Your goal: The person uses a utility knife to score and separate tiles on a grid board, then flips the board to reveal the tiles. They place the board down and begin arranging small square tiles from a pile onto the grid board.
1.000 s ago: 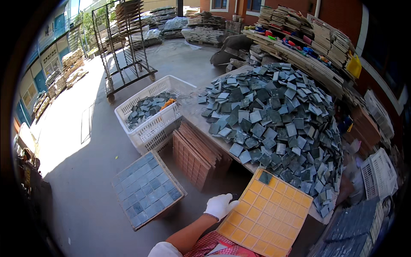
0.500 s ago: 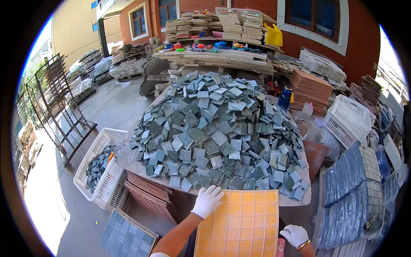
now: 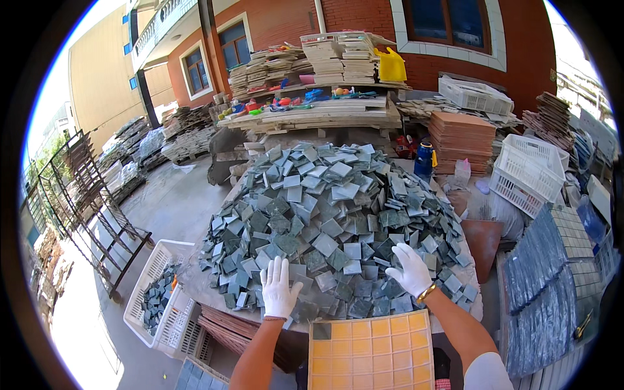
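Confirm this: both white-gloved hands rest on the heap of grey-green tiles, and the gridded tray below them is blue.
Not quite. The head view shows the left hand and right hand on the heap of grey-green tiles, but the gridded tray below them is orange-yellow, not blue, with one grey tile in its corner.

both bare forearms reach forward; the gloved left hand [image 3: 279, 288] and right hand [image 3: 411, 269] lie palm-down, fingers spread.
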Demonstrator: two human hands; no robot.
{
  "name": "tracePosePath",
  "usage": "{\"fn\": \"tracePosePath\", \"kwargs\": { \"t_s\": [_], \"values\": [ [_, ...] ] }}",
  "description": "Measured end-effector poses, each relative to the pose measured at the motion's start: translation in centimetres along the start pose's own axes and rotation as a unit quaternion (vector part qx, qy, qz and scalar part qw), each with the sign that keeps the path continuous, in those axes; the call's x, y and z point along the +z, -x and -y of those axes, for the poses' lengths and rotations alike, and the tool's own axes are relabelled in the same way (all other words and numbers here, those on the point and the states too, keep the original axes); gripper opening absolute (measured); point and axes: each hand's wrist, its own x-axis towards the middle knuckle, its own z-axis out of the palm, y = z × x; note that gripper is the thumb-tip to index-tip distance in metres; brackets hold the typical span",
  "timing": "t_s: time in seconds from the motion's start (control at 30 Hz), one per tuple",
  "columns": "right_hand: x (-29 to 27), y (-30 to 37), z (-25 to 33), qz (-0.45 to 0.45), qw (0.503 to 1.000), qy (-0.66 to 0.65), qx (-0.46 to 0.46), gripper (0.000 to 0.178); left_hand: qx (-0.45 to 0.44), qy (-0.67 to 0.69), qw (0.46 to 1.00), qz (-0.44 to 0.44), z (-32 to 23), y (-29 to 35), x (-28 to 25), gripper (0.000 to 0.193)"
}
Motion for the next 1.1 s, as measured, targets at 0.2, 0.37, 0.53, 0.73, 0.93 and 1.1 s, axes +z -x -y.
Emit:
{"fn": "tracePosePath", "kwargs": {
  "t_s": [0.2,0.37,0.53,0.73,0.93,1.1],
  "values": [
    [4.5,-10.2,-2.0,0.07,0.994,0.083,0.015,0.078,-0.076,0.034,0.997,0.006,4.5,-6.6,2.3,0.078],
    [8.0,-10.2,1.0,0.006,0.992,0.11,0.06,0.085,-0.089,0.056,0.994,-0.044,2.3,-6.3,2.6,0.067],
    [7.6,-9.0,2.3,-0.019,0.998,0.043,0.052,0.067,-0.107,0.137,0.983,-0.05,-1.6,-6.2,2.9,0.057],
    [7.0,-6.5,2.7,0.049,0.998,0.006,0.039,0.06,-0.022,0.183,0.983,-0.022,-4.2,-6.0,1.9,0.051],
    [3.9,-5.3,5.2,0.231,0.968,-0.03,0.095,0.072,0.131,0.232,0.954,0.138,-6.6,-3.1,-1.2,0.077],
    [5.2,-4.5,2.0,0.079,0.994,-0.066,0.044,0.082,-0.118,0.118,0.984,-0.065,-0.1,2.5,-2.0,0.076]
  ]
}}
